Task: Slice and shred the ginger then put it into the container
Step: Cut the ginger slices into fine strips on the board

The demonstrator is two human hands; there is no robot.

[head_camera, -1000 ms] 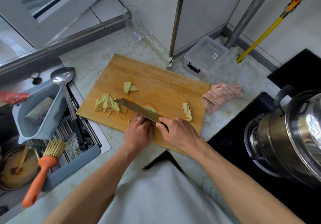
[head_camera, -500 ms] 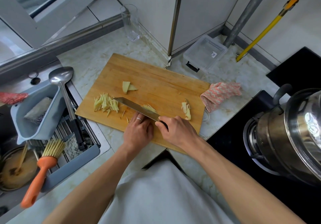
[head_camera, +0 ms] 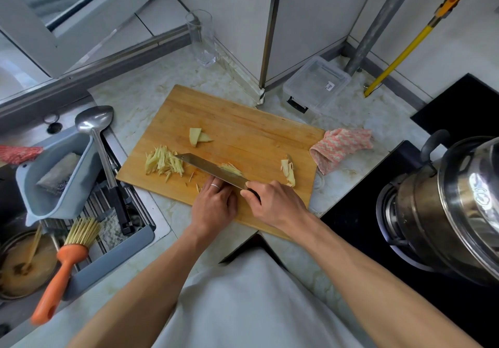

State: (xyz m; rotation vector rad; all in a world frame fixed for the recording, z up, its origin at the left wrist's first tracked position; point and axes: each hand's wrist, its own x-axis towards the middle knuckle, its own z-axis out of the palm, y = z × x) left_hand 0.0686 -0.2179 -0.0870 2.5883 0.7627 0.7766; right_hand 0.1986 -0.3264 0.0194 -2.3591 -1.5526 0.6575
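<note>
Board point(head_camera: 243, 120) on surface; lidded container point(head_camera: 316, 84) behind it, still unfilled. Since 1 s ago: hands and knife point(head_camera: 210, 169) hold the same pose, so shredding goes on. Right hand point(head_camera: 272, 203) grips knife handle. Left hand point(head_camera: 216, 204), fingers curled, steadies ginger point(head_camera: 231, 169) under the blade. Count: 1 shred pile point(head_camera: 163, 162), 2 slices point(head_camera: 198, 137), 1 offcut heap point(head_camera: 288, 172).

Home kitchen: pale marble worktop point(head_camera: 151, 96), steel sink point(head_camera: 16, 212) at left edge, lidded steel pot point(head_camera: 445, 207) on black hob point(head_camera: 359, 229).
</note>
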